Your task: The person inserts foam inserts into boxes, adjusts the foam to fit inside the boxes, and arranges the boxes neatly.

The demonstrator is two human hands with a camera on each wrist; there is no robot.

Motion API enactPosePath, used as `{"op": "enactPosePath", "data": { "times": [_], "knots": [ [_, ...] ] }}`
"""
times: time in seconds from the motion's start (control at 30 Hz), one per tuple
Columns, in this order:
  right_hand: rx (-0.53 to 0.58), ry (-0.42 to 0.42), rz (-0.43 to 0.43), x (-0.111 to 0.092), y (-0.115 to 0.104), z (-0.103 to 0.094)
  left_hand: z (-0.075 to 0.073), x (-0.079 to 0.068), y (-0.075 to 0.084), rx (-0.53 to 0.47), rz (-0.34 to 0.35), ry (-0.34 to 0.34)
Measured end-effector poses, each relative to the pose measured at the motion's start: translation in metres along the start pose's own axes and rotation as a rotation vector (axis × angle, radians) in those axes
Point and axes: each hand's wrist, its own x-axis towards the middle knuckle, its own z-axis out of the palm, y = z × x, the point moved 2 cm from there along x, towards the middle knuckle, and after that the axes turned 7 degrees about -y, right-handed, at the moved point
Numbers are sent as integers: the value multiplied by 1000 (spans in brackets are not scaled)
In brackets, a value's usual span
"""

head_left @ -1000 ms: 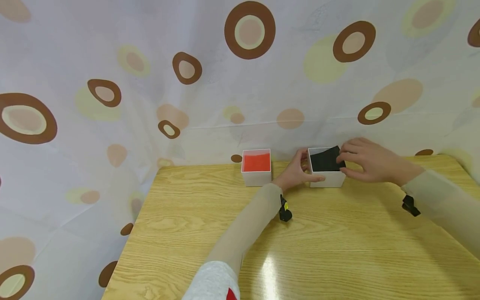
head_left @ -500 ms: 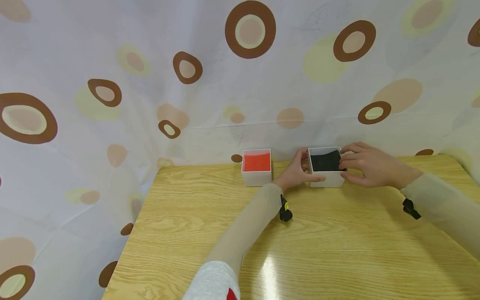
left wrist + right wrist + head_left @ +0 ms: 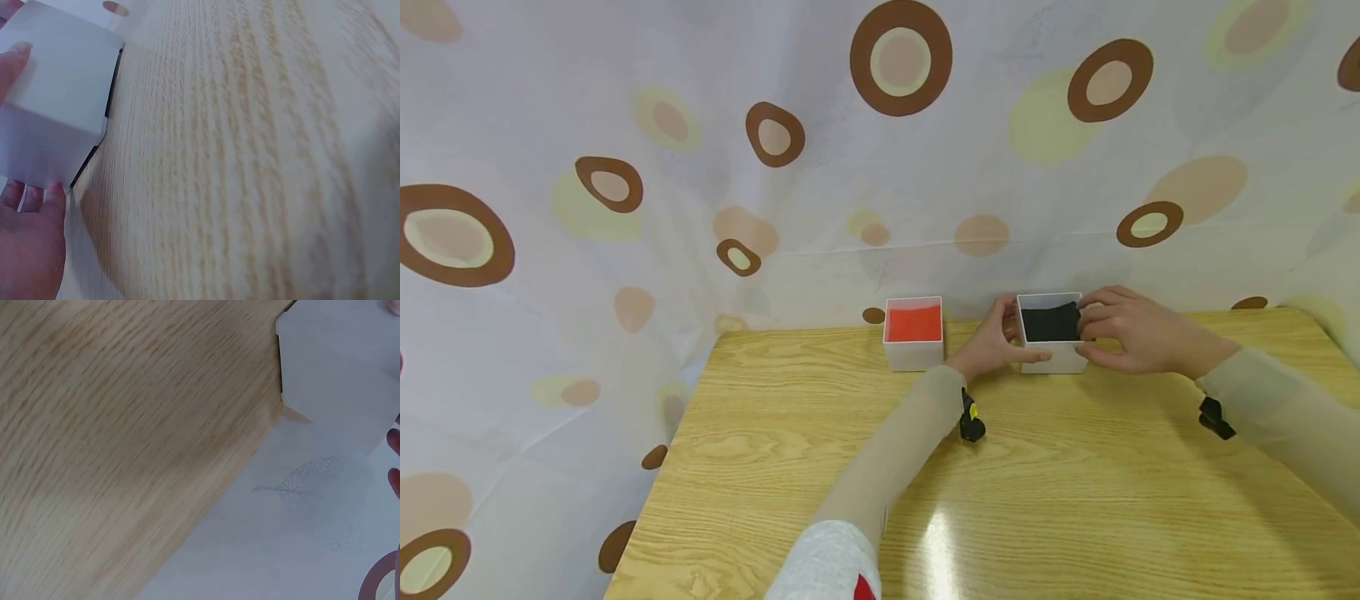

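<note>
A white open-topped box (image 3: 1054,358) stands at the table's back edge with folded black cloth (image 3: 1049,323) inside. My left hand (image 3: 988,346) grips the box from its left side, thumb along the front wall and fingers round the far side. In the left wrist view, the left hand's fingers (image 3: 34,250) press on the white walls. Over the right rim, the curled fingers of my right hand (image 3: 1131,329) pinch the right edge of the black cloth, with the thumb by the front corner. Their tips are partly hidden. In the right wrist view only bits of fingers (image 3: 394,442) show.
To the left stands a second white box (image 3: 913,358) holding red cloth (image 3: 913,323). The wooden table (image 3: 1037,483) ends at a patterned curtain (image 3: 820,192) close behind both boxes. A black wrist camera (image 3: 972,421) is strapped to the left wrist, another (image 3: 1216,418) to the right.
The black cloth's raised right corner has gone down into the box. My right hand has moved slightly down and closer to the right rim. My left hand stays put.
</note>
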Motion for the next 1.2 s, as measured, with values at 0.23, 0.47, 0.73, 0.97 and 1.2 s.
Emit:
{"op": "enactPosePath", "data": {
  "times": [0.23, 0.47, 0.73, 0.97, 1.2],
  "knots": [
    [15, 6, 24, 1, 2, 5, 0, -1, -1, 1, 2, 4],
    [19, 19, 26, -1, 2, 9, 1, -4, 2, -16, 0, -2],
    [54, -8, 87, -2, 2, 12, 1, -4, 2, 7, -20, 3],
    [23, 4, 66, 0, 3, 13, 3, -2, 3, -18, -3, 0],
    [88, 59, 0, 14, -8, 16, 2, -3, 4, 5, -8, 3]
  ]
}}
